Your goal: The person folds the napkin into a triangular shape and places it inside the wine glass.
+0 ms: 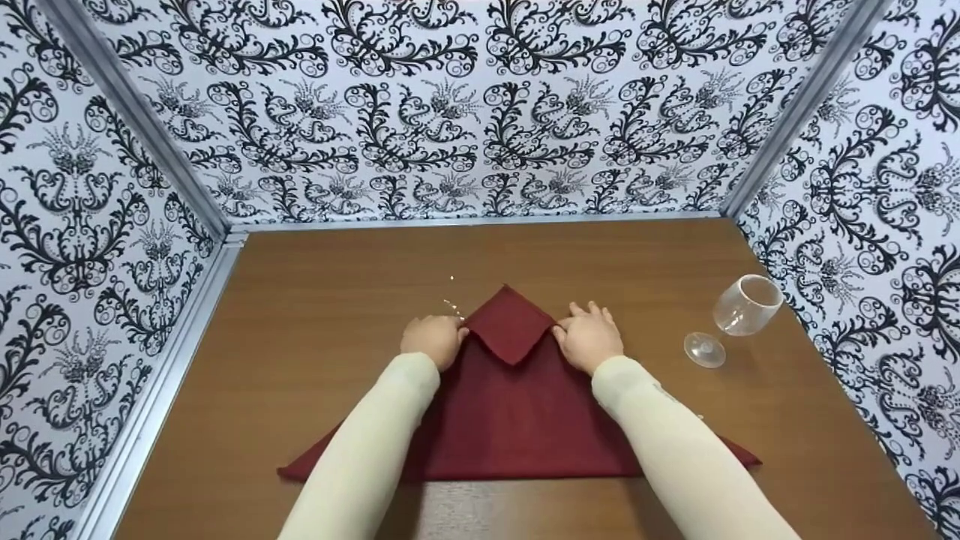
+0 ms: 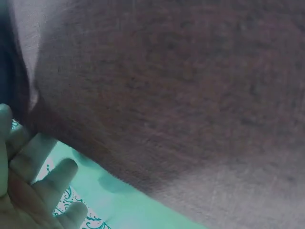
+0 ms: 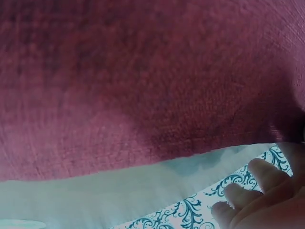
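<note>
Two hands are set at the folded tip of a dark red cloth napkin (image 1: pixel 517 405), spread as a triangle on the brown wooden table (image 1: pixel 315 300). The left hand (image 1: pixel 433 339) is curled, pinching the fold's edge; the right hand (image 1: pixel 589 336) is pressed flat, fingers together, so the crease is kept. A clear wine glass (image 1: pixel 739 311) is lying tipped at the right. Black-and-white patterned walls (image 1: pixel 450 112) enclose the table.

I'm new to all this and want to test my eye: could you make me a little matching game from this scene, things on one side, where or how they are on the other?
Things:
1. napkin
2. wine glass
3. left hand
4. right hand

States:
a. lying on its side, right of the cloth
b. dark red, spread as a triangle with its tip folded down
c. on the fold's right end
d. on the fold's left end

Pairs: 1-b, 2-a, 3-d, 4-c
</note>
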### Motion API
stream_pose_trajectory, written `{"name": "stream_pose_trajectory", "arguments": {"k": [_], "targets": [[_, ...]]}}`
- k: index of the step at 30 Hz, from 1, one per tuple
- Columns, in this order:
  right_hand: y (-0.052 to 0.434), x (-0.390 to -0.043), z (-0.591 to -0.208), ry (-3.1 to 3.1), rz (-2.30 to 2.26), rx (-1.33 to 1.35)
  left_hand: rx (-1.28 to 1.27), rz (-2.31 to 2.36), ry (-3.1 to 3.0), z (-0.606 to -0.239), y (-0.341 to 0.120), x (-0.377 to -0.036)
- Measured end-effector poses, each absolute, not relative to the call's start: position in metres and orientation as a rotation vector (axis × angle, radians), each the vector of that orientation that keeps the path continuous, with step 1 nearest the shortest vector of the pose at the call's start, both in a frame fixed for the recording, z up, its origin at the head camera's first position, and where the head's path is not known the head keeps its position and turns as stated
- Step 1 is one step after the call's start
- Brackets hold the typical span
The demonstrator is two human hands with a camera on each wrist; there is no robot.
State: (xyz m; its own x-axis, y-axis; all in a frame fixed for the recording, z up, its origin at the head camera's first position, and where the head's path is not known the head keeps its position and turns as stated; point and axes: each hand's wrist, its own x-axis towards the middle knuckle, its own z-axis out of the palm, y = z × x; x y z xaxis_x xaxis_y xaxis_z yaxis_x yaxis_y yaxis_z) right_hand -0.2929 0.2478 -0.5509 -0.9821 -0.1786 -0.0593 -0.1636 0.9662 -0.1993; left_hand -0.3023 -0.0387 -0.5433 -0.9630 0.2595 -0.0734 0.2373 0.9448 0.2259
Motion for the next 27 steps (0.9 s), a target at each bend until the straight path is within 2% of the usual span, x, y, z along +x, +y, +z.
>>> {"name": "stream_pose_trajectory", "arguments": {"k": [13,23,27], "targets": [[0.238,-0.300,-0.550,3.079,-0.319,-0.264,0.457,0.325,3.149,-0.556,-0.034,-0.308],[0.233,-0.307,-0.544,3.140,-0.410,-0.035,0.237,0.402,3.091,-0.550,-0.028,-0.311],[0.232,-0.309,-0.544,3.156,-0.472,-0.003,0.235,0.447,3.004,-0.547,-0.027,-0.310]]}}
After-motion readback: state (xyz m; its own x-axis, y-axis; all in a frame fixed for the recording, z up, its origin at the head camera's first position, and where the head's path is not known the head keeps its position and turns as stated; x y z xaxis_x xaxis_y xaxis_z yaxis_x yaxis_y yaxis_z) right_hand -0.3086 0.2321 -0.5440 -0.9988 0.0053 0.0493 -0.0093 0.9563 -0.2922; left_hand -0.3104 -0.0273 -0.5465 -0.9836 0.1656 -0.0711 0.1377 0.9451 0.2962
